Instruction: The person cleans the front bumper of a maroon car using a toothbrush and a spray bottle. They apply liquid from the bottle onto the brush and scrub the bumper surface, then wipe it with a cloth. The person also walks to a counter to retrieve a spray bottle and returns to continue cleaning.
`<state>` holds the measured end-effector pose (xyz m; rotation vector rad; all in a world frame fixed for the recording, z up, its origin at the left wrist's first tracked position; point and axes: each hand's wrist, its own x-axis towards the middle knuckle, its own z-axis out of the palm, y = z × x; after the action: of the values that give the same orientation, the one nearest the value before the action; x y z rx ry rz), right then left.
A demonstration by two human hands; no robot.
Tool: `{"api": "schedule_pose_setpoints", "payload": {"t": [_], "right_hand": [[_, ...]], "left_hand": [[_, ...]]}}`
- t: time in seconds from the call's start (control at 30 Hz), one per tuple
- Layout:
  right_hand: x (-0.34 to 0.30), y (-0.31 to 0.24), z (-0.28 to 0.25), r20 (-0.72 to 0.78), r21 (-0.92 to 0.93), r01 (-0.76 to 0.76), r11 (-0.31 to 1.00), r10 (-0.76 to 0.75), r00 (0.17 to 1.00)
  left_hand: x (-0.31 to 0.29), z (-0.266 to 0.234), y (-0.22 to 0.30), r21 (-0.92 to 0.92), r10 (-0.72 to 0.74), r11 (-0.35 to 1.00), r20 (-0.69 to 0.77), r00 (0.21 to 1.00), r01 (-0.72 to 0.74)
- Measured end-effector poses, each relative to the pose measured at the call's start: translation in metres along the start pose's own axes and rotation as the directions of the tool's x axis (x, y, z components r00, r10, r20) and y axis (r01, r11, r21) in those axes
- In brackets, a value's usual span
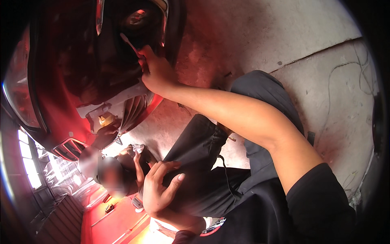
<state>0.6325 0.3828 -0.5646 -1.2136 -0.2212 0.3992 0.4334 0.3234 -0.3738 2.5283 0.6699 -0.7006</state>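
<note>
My right hand (156, 71) is closed around the handle of a slim toothbrush-like brush (131, 44). Its pale tip points toward the dark recess round a round lamp (138, 18) on a glossy dark red car (69, 81). Whether the tip touches the car I cannot tell. My left hand (159, 189) holds nothing; its fingers are spread, and it hangs by my dark trouser leg (195, 146), below the car's grille-like vents.
Beside the car, a co-worker (138, 162) crouches with a crumpled white cloth (138, 147) in hand. A thin cable (329, 85) lies on the stained concrete floor (243, 36). A red surface (118, 215) and bright windows (26, 158) stand at lower left.
</note>
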Motion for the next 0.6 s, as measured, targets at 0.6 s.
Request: {"api": "schedule_pose_setpoints", "payload": {"t": [0.6], "right_hand": [[0.016, 0.063, -0.048, -0.011, -0.483, 0.190, 0.855, -0.223, 0.975]], "left_hand": [[-0.009, 0.000, 0.010, -0.019, 0.030, 0.999, -0.070, 0.997, -0.031]]}}
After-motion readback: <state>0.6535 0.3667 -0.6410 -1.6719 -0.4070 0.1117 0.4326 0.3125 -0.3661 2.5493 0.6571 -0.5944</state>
